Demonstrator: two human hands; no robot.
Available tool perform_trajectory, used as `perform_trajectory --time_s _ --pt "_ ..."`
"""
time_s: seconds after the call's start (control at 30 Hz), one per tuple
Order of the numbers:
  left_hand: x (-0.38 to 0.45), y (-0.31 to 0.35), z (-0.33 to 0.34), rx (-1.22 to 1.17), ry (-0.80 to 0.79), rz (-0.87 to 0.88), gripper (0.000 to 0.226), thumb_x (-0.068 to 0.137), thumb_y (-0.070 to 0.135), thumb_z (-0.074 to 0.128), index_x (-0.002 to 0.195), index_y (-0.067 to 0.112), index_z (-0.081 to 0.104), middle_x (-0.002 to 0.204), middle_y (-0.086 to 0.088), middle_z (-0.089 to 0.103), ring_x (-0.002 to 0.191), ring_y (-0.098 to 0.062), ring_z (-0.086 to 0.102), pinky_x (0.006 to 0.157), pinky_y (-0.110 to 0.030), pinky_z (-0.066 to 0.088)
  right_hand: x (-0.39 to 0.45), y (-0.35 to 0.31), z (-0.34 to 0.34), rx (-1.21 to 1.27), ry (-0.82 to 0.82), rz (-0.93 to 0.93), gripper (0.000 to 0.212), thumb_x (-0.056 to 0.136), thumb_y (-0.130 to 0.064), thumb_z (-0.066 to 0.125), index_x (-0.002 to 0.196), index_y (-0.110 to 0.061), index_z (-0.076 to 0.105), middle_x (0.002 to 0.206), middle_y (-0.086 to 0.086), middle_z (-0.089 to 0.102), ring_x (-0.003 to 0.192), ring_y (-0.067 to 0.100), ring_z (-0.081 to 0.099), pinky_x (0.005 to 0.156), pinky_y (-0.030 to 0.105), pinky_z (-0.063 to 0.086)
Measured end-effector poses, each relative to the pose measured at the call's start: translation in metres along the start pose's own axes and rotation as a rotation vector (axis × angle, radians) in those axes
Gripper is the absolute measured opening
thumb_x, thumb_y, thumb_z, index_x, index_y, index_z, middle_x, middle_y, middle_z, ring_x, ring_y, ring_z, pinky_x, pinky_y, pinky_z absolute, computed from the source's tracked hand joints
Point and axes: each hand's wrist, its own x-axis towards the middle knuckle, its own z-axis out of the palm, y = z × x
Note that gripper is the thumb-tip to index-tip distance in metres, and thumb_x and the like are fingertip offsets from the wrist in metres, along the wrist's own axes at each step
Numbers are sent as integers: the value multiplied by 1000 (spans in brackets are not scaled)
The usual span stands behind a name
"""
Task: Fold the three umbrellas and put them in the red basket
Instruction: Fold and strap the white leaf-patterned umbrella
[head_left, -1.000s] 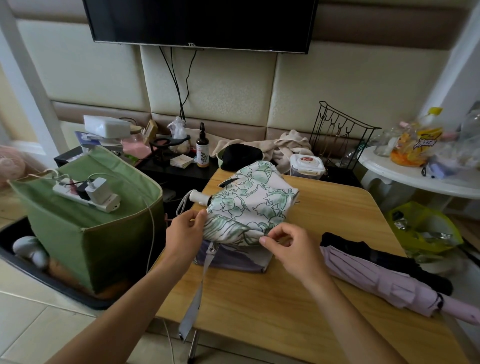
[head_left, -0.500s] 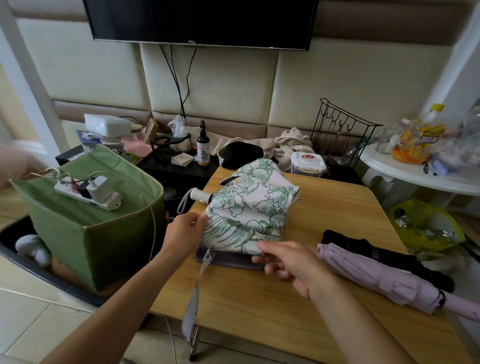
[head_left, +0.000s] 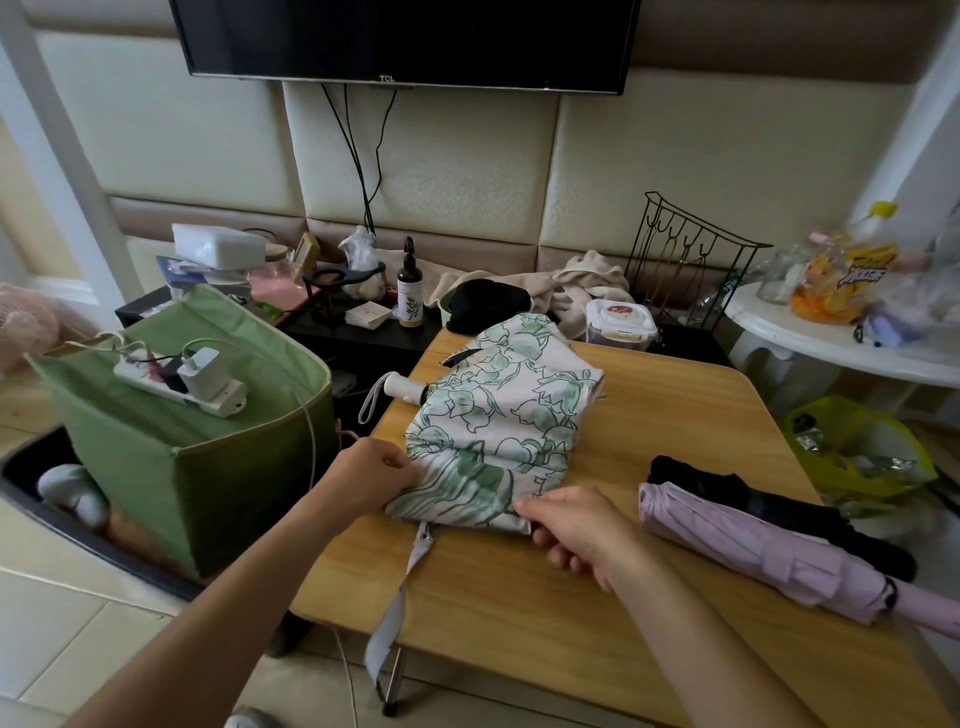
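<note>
A white umbrella with a green leaf print (head_left: 498, 415) lies collapsed on the wooden table (head_left: 649, 571), its white handle (head_left: 402, 387) pointing left and its grey strap (head_left: 395, 608) hanging over the front edge. My left hand (head_left: 371, 475) pinches the canopy's near left corner. My right hand (head_left: 576, 527) grips the near right edge of the fabric, fingers curled under it. A folded lilac umbrella (head_left: 769, 551) and a black umbrella (head_left: 769, 504) lie side by side to the right. No red basket is in view.
A green fabric bin (head_left: 208, 467) with a power strip (head_left: 182, 387) on top stands left of the table. A wipes box (head_left: 618, 319), black cloth and wire rack (head_left: 691, 260) sit behind. A white side table (head_left: 831, 348) and yellow-green bag (head_left: 857, 447) are at right.
My right hand has slid down from the top of the canopy to its near edge and curled under the fabric. The left hand has kept its pinch on the corner.
</note>
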Motion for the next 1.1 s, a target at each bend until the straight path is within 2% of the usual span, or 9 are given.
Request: perform_trajectory --time_s 0.1,0.2,0.3,0.4,0.67,0.8,0.93,1.0,1.1 --pt "-4 8 8 99 83 23 23 91 34 73 88 12 67 85 -7 69 74 -16 61 62 -25 47 10 -1 -6 -277 317 -180 34 96 -40 64 77 -11 68 66 -9 62 52 8 52 46 22 31" --pt "-6 11 11 209 232 60 24 88 36 72 95 19 56 91 2 60 81 -16 55 63 -27 40 20 -4 -11 -330 450 -479 19 100 -17 57 90 -26 72 93 -15 67 64 -2 55 50 15 36" --pt "-6 18 14 183 322 240 8 88 23 65 93 22 58 92 7 56 88 -16 54 70 -28 41 30 -4 -8 -444 286 -652 32 101 -6 50 110 -24 75 114 -10 68 84 -5 58 73 9 48" --pt "-6 23 19 232 307 364 12 94 20 57 96 24 68 102 8 61 102 -16 55 85 -35 47 37 -4 -1 -620 141 -656 40 101 -2 44 125 -21 71 130 -6 66 118 8 55 108 26 43" --pt "-5 27 26 365 247 320 34 106 36 37 102 25 69 109 10 66 108 -15 57 94 -40 35 49 -24 10 -625 -81 -581 55 102 -10 35 147 -37 52 157 -7 45 144 17 41 118 35 34" --pt "-10 27 32 427 170 372 43 109 42 24 112 30 66 119 13 65 114 -10 57 108 -41 27 58 -27 17 -624 -69 -522 53 106 -20 30 154 -42 39 164 -11 32 150 19 30 124 43 25" --pt "-10 23 36 471 72 389 52 108 48 16 156 37 33 162 11 34 154 -8 18 124 -48 1 70 -27 20 -587 -28 -524 52 107 -28 29 158 -37 31 165 -12 29 153 16 26 127 40 18" --pt "-11 19 38 539 -32 398 60 104 55 6 161 40 14 170 11 11 156 -9 -6 125 -52 -8 73 -27 19 -572 -38 -533 49 109 -35 29 158 -36 32 165 -12 30 153 16 27 125 37 19" --pt "-9 9 43 662 -122 376 68 94 64 -5 160 45 0 169 13 -11 153 -12 -20 123 -55 -13 77 -24 16 -668 -14 -568 51 110 -42 30 160 -34 28 167 -12 20 155 14 19 128 44 13"
